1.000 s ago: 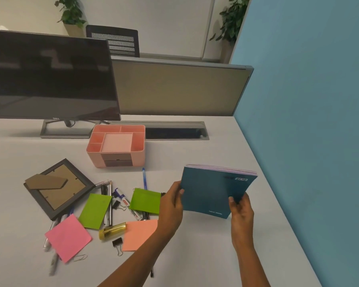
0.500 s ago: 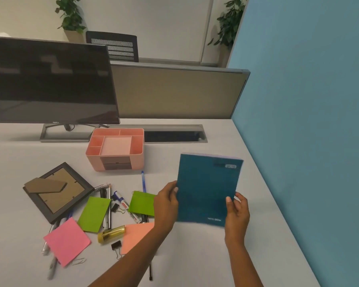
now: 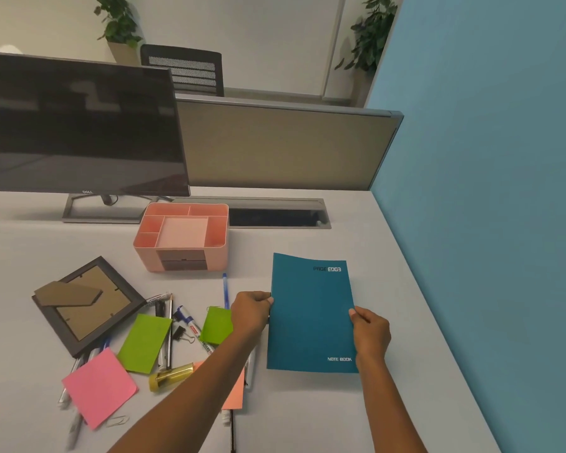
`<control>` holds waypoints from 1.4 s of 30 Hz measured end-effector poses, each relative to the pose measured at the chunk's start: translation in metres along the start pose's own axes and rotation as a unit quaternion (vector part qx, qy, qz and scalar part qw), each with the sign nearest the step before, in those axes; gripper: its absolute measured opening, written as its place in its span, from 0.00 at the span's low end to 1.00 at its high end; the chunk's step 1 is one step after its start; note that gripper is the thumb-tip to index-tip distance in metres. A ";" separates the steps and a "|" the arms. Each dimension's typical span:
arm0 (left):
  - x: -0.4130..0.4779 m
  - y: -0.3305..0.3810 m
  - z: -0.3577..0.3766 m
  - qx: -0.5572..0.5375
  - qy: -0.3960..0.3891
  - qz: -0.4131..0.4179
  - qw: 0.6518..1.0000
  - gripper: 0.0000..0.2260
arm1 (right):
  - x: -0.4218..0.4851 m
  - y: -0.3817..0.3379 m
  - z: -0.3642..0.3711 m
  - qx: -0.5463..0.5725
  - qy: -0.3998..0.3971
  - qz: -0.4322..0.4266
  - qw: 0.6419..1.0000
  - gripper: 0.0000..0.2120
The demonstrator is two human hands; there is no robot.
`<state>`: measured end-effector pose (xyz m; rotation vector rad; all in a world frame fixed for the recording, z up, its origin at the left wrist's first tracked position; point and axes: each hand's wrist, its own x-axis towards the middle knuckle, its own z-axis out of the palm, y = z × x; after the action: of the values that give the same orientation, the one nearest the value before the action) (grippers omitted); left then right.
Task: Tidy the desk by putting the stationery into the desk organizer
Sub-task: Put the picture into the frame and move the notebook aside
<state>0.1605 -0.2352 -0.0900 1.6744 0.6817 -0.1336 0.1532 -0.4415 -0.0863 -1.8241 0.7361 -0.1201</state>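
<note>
Both hands hold the teal notebook (image 3: 311, 317) by its long edges: left hand (image 3: 250, 313) at 9 o'clock of the cover, right hand (image 3: 371, 331) at 3 o'clock. On each, the fingers pinch the cover edge, thumb on top, the rest hidden beneath. Whether the notebook rests flat on the table (image 3: 307, 416) or hovers just over it, cannot tell.

The pink organizer (image 3: 182, 237) sits at 10 o'clock from the notebook, apart from it, all top compartments apparently empty. Loose stationery is at 9 o'clock of the left hand: green notes (image 3: 144, 343), pink note (image 3: 98, 389), markers (image 3: 188, 320), binder clip (image 3: 178, 332), blue pen (image 3: 225, 289), yellow tube (image 3: 170, 376). A picture frame (image 3: 87, 304) lies face down further left.

Judgement: the notebook looks far too wide for any compartment, so the step is likely squaring it off on the table at the right side, clear of the pile. Doing it well: keep the spine parallel to the table edge, lower it flat, release both pinches together so it doesn't skew. Then start on the small items; pens upright in the rear slots.
</note>
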 end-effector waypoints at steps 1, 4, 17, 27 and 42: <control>0.002 0.003 -0.001 -0.008 0.003 -0.005 1.000 0.10 | 0.003 -0.001 0.003 0.003 -0.003 0.006 1.000 0.06; 0.010 0.012 -0.002 -0.027 0.007 -0.021 0.999 0.10 | 0.013 -0.009 0.012 0.012 -0.011 0.017 1.000 0.06; 0.084 0.031 0.008 0.015 0.053 -0.083 0.995 0.07 | 0.071 -0.034 0.060 -0.035 -0.045 0.046 0.997 0.11; 0.096 0.038 0.024 0.070 0.054 -0.042 0.995 0.04 | 0.091 -0.032 0.070 -0.108 -0.017 0.017 0.994 0.08; 0.093 0.039 0.020 0.173 0.044 -0.007 0.984 0.10 | 0.083 -0.031 0.077 -0.211 0.002 -0.056 0.976 0.12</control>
<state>0.2619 -0.2224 -0.1033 2.0179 0.7686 -0.1982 0.2658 -0.4164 -0.1105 -2.2713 0.6978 -0.0411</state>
